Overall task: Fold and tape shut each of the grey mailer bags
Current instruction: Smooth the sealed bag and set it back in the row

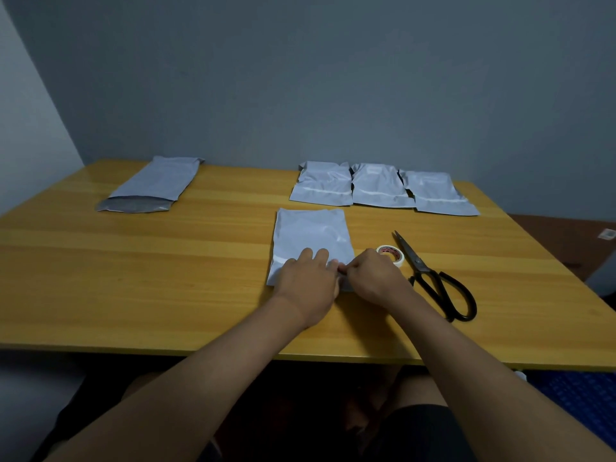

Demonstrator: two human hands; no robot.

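Left hand presses flat on mailer bag near the table front edge; right hand pinches its flap.

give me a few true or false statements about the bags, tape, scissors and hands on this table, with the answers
1. Three folded bags lie in a row at the far side of the table. True.
2. The scissors lie left of the bag being worked on. False: they lie to its right, beside the tape roll.
3. Both hands are on the near bag: left hand, right hand. True.
4. The unfolded bag at far left is taped shut. False: its end is still open.
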